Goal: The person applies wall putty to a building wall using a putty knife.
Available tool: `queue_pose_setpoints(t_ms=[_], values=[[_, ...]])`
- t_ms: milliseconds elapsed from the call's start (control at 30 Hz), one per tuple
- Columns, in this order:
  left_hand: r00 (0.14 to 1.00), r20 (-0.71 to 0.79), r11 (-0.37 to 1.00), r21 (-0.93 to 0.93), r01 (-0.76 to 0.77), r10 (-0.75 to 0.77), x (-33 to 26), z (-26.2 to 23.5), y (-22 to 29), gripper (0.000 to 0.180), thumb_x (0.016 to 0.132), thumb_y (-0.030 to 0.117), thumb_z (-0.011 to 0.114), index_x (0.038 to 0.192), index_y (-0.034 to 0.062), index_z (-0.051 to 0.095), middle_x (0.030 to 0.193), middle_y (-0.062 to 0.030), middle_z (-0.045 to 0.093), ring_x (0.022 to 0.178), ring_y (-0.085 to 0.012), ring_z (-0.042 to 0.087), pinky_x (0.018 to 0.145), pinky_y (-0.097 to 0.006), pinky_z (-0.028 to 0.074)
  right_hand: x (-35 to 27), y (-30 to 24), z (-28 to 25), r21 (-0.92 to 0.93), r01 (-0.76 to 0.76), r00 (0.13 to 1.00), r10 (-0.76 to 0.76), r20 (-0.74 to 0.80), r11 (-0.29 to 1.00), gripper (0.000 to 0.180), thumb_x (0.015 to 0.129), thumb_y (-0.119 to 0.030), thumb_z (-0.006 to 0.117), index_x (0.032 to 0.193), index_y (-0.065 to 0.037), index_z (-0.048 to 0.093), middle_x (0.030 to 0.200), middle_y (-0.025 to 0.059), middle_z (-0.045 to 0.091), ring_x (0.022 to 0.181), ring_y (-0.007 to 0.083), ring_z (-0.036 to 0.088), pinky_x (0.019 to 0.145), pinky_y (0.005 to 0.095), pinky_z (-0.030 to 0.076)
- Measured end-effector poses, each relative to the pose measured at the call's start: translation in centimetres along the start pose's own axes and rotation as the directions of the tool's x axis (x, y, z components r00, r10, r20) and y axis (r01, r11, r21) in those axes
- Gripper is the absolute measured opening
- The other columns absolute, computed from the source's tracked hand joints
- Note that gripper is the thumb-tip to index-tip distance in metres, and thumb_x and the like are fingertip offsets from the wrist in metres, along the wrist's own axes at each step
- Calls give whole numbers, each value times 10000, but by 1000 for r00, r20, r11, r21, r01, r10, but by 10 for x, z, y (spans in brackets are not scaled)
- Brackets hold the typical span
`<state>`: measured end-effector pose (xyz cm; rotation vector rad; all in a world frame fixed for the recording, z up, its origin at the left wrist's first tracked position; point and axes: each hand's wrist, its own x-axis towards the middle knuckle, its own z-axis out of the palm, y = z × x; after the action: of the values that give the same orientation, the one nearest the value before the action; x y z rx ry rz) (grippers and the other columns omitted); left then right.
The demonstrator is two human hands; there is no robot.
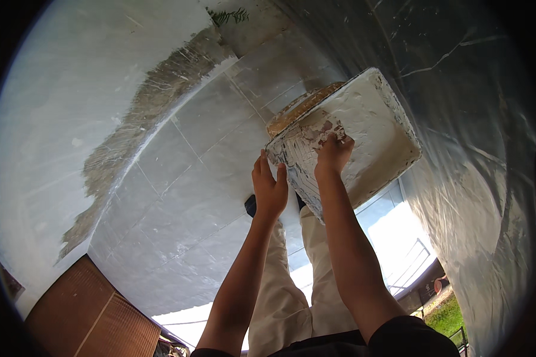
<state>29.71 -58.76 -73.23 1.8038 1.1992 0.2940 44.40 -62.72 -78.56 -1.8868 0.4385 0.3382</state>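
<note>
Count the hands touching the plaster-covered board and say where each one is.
2. The left hand grips the near left edge of the plaster board. The right hand rests on its smeared near corner, fingers in the plaster. No other hands are visible.

- Head view: worn on the head, facing steeply down along both forearms to the tiled floor (pixel 178 202).
- Close range; fisheye bends edges at the rim.

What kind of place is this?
Probably a building being plastered or finished: a tray caked with white plaster in both hands, a half-coated white wall, and a dusty tiled floor.
</note>
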Motion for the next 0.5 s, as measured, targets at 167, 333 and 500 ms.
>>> queue_pose_setpoints(t_ms=[167, 333, 500], values=[[1000, 6, 1000, 22, -17, 17, -1, -1, -5, 652, 987, 318, 507, 1451, -103, 325, 1366, -308, 463, 1243, -434, 451, 1067, -469, 348, -10, -19, -9, 260, -191, 977, 156, 147, 947, 297, 908, -111, 571, 1165, -11, 461, 1077, 158, 578, 886, 229, 624, 672, 358, 567], [1000, -2, 998, 59, -20, 20, -3, 4, -5, 662, 980, 302, 516, 1456, -107, 309, 1354, -308, 473, 1223, -438, 464, 1059, -474, 353, -11, -23, -14, 358, -253, 959, 185, 213, 899, 294, 923, -83, 562, 1185, -30, 439, 1047, 119, 562, 874, 195, 599, 683, 344, 572], [1000, 7, 999, 46, -18, 17, -4, 4, -4, 677, 980, 302, 515, 1467, -106, 283, 1339, -315, 477, 1215, -442, 469, 1051, -477, 358, -6, -29, -25, 551, -287, 949, 153, 276, 784, 293, 943, -66, 545, 1206, -50, 416, 1087, 106, 551, 928, 205, 584, 718, 393, 567]])
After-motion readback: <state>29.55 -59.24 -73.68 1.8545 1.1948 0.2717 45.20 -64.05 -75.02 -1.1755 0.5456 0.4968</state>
